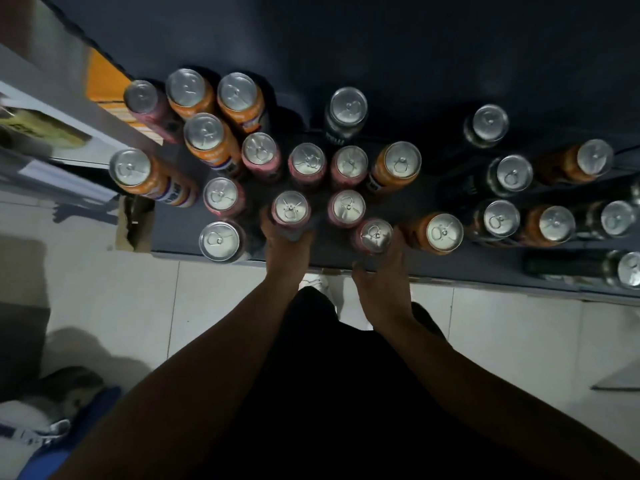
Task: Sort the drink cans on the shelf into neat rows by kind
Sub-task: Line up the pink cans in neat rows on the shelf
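- On the dark shelf [398, 57], seen from above, drink cans of three kinds stand upright: pink, orange and black.
- Left hand [289, 245]: fingers wrapped around the body of a pink can [290, 207] in the front part of the pink group. The grip sits low on the can wall, below the lid, probably so the can slides or lifts without tipping.
- Right hand [384, 285]: fingers curled against the near side of a second pink can [375, 234] at the shelf's front edge. Whether the fingers fully enclose it cannot be told; the thumb stands apart from the can.
- Pink group: most pink cans cluster at centre, in two rough lines behind the hands, with one more [219, 241] at the front left corner. Both held cans sit just beside this cluster, consistent with closing gaps in a pink row.
- Orange group: several orange cans [204, 133] stand together at rear left. Others remain mixed in, one [401, 164] just right of the pink cluster, one [444, 233] beside the right hand, more among the black cans.
- Black group: black cans [348, 107] occupy the right and rear, unevenly spaced.
- Judgement: sorting is partly done. The pink rows are forming; the orange and black cans on the right are not yet separated.
- Risk: cans stand close together near the front edge; a sideways push may topple a neighbour.
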